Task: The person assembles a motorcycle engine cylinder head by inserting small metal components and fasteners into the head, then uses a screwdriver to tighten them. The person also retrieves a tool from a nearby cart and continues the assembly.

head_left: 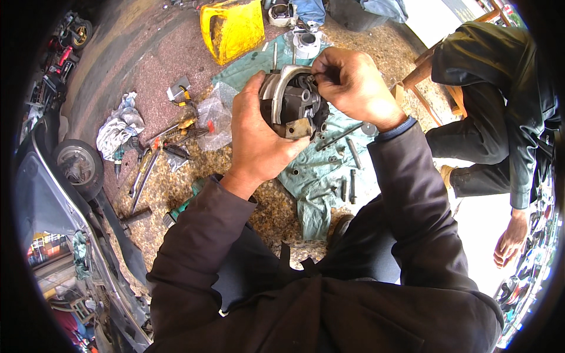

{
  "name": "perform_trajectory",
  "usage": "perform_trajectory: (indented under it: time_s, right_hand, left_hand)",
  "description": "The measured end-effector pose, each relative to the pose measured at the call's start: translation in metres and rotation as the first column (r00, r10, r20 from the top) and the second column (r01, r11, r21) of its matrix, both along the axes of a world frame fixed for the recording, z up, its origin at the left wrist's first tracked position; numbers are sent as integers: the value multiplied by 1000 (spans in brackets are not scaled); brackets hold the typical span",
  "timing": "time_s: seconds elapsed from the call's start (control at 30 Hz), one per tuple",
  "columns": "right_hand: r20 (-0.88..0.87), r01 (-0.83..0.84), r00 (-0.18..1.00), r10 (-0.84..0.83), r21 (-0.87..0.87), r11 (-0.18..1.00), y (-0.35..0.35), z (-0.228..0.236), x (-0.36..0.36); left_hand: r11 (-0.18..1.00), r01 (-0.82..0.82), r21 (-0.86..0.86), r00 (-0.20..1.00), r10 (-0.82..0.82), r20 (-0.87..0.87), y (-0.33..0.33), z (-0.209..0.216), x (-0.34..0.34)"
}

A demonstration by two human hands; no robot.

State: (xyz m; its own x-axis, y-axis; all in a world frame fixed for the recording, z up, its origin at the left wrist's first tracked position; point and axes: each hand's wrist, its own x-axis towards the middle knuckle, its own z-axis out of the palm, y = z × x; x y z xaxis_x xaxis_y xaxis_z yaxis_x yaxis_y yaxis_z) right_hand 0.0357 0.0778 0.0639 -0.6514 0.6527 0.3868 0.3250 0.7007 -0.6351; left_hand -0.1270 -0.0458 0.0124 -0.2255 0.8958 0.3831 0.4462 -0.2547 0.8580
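Observation:
My left hand (254, 138) is wrapped round an engine cylinder head (297, 97), thumb along its lower edge and fingers on its left side. The metal part is raised above the ground with its open valve chamber facing me. At its upper right edge, my right hand (356, 82) has thumb and fingers pinched together. Whatever is between those fingertips is hidden. Below lies a green cloth (315, 220) with loose pins and bolts (353, 187), a long thin rod (341, 136) and small round pieces on it.
A yellow cut container (232, 32) and a cylinder block (306, 44) stand at the far side. Hand tools (144, 170), a crumpled rag (120, 126) and clear plastic (218, 112) lie left. A wheel (77, 166) is farther left. Another person (488, 106) sits at right.

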Motion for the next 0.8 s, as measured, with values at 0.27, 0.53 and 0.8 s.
perform_trajectory:
  time_s: [0.27,0.53,0.8]
  right_hand:
    - [33,15,999,-14,-15,1000,-1,-2,0]
    - [66,40,997,-34,-88,995,-1,-2,2]
    - [47,-13,999,17,-82,997,2,-6,5]
  left_hand:
    - [989,-64,134,980,87,-178,1,2,-1]
    - [992,-64,110,977,85,-196,0,2,-3]
    - [991,-94,93,967,113,-229,-1,6,-1]
